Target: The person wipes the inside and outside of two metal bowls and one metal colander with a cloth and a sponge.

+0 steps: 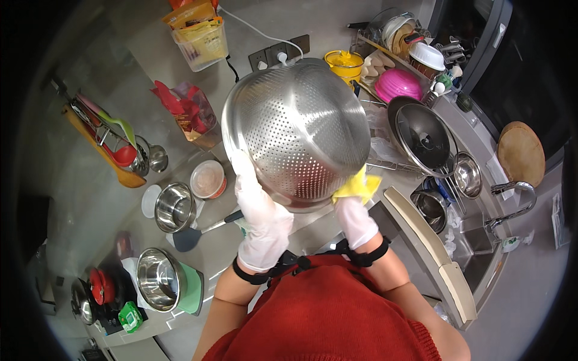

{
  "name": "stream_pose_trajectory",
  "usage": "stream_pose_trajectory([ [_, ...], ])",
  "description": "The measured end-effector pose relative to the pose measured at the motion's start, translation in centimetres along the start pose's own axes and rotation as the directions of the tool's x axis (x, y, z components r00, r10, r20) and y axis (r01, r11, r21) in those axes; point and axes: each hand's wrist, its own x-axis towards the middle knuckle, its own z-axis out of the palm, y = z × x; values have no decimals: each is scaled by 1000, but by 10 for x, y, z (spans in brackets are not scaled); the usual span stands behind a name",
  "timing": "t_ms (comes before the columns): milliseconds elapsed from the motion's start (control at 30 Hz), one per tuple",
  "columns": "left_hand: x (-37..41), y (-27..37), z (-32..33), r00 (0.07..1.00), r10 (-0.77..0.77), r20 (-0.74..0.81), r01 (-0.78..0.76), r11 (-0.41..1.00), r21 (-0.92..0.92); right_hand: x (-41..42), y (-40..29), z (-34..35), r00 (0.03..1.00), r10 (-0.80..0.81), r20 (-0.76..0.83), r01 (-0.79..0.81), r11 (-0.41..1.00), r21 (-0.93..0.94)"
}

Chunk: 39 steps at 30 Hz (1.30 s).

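A large stainless steel colander (289, 135) is held up before me, tilted so its perforated outer side and base face me. My left hand (262, 212), in a white glove, grips its rim at the lower left; the fingertips behind the rim are hidden. In my right hand (356, 221), also gloved in white, is a yellow cloth (359, 186), pressed against or very close to the colander's lower right side. The cloth is slightly blurred. Below the colander, a dark spatula (192, 237) lies on the counter, partly covered by my left hand.
Steel bowls (175, 207) and a lidded tub (208, 179) stand left on the counter. Another steel bowl (160, 280) sits farther down. Hanging utensils (113, 140) line the left wall. To the right are a lidded wok (424, 137), a pink basket (398, 85), and a sink (474, 239) with a faucet (519, 207).
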Motion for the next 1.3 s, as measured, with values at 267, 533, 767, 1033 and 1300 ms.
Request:
stream_pose_trajectory([
  [267, -6, -15, 6, 998, 53, -18, -52, 997, 62, -43, 18, 25, 794, -595, 127, 559, 630, -539],
  [533, -9, -32, -36, 975, 5, 220, -122, 847, 517, -39, -62, 34, 721, -435, 540, 693, 473, -545],
  [767, -14, 1, -41, 681, -112, 724, -640, 391, 662, 15, -115, 29, 692, -449, 565, 716, 335, -612],
  [1033, -17, 15, -31, 945, 26, 327, -145, 928, 345, 80, -56, -11, 935, -295, 195, 340, 903, -263],
  [1300, 7, 11, -38, 978, -16, 209, -25, 981, 192, -34, -61, 36, 872, -410, 266, 483, 640, -597],
])
